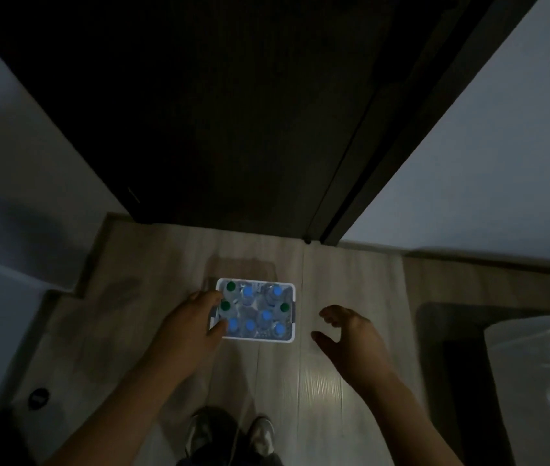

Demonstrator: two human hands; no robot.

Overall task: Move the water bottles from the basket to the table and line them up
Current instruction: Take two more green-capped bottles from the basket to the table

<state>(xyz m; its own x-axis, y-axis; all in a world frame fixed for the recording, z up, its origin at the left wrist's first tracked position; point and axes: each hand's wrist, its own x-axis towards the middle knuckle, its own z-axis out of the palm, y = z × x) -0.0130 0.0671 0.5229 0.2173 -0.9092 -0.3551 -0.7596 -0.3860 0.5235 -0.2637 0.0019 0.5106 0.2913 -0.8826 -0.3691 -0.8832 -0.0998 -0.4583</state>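
Dim light throughout. White basket [292, 311] on the pale wooden floor [317, 297], just beyond the shoes [229, 432], packed with upright water bottles [266, 316], blue and green caps up. None lifted out yet, and no table anywhere in view.

Left hand [192, 326] spread across the left rim of the basket, fingers relaxed, not closed around anything. Touching the rim or just above it: cannot tell. Right hand [351, 334] out to the right of the basket, apart from it, fingers loosely curled, empty.

Likely trouble, judging from the packing: with bottles this tight, easy to drag a neighbour up when pulling one out, or to tip the basket without a steadying hand on it. If lifted whole by the left side alone, probably a tilt and bottles sliding right. In such poor light, easy also to misjudge a grip on a smooth cap.

Around: far, a dark door [233, 112] between pale walls [485, 163]. Right, a white pillow [542, 364] or bedding. Near left, a small round dark object [38, 397] on the floor, too dim to identify. No obstacle between hands and basket. With the table unseen, a carry of unknown length, and bedding close by to bump when turning.
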